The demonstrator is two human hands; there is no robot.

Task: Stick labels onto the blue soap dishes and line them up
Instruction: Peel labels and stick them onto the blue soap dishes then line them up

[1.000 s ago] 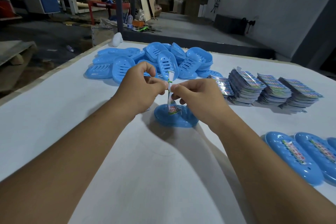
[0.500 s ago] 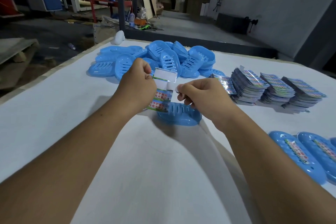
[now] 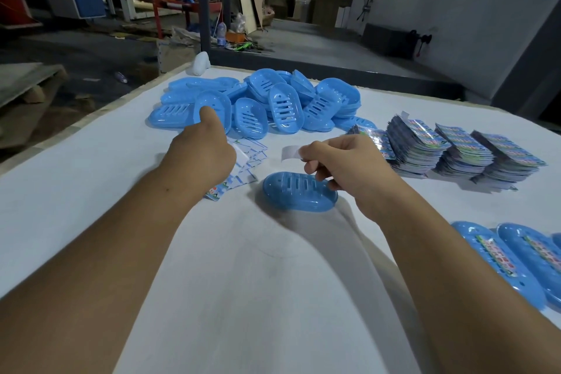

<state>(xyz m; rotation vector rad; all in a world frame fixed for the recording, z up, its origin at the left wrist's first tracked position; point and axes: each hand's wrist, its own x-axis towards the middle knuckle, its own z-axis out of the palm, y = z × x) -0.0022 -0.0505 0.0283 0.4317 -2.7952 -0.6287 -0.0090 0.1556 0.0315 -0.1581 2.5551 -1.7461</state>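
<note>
One blue soap dish (image 3: 299, 191) lies upside down, slots up, in the middle of the white table (image 3: 236, 288). My right hand (image 3: 346, 167) is just behind its right end and pinches a white label strip (image 3: 290, 152) above the dish. My left hand (image 3: 203, 149) reaches forward-left over a scatter of loose label papers (image 3: 246, 161); one digit points at the heap of bare blue dishes (image 3: 282, 103). The fingers under that hand are hidden. Two labelled dishes (image 3: 501, 258) lie side by side at the right edge.
Three stacks of printed labels (image 3: 440, 149) stand right of the heap. A white object (image 3: 200, 62) sits at the table's far corner. The table's left edge drops to a workshop floor with pallets and benches.
The hands have pulled apart. My left hand moved left and forward over the loose papers. My right hand kept the white strip near the dish.
</note>
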